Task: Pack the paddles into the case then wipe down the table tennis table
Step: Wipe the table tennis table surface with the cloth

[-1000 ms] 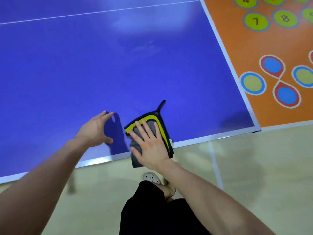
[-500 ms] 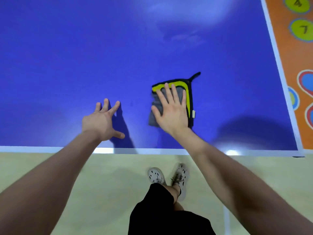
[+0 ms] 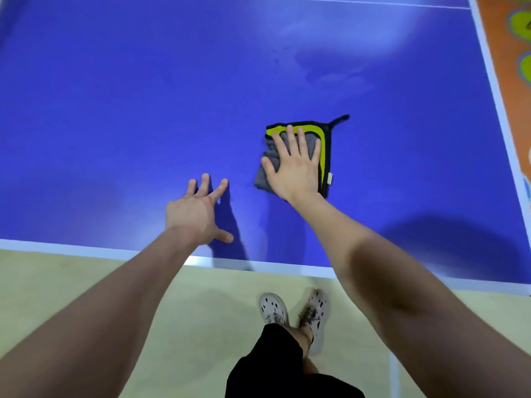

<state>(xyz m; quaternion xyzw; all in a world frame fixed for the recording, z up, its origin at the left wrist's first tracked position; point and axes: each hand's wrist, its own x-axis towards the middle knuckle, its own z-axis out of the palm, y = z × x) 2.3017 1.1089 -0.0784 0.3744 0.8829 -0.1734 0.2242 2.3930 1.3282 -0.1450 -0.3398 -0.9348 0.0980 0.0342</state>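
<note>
A folded grey cloth with a yellow band, black edging and a black loop lies on the blue table tennis table. My right hand presses flat on the cloth with its fingers straight and spread. To its left, my left hand rests on the bare table surface with fingers spread, close to the white near edge. No paddles or case are in view.
The table's white near edge runs across the lower middle, and its right edge slants down at the far right. An orange play mat with coloured circles lies beyond that edge. My feet stand on beige floor below.
My right hand has slid the cloth away from the near edge, further onto the table. My left hand stays flat near the edge.
</note>
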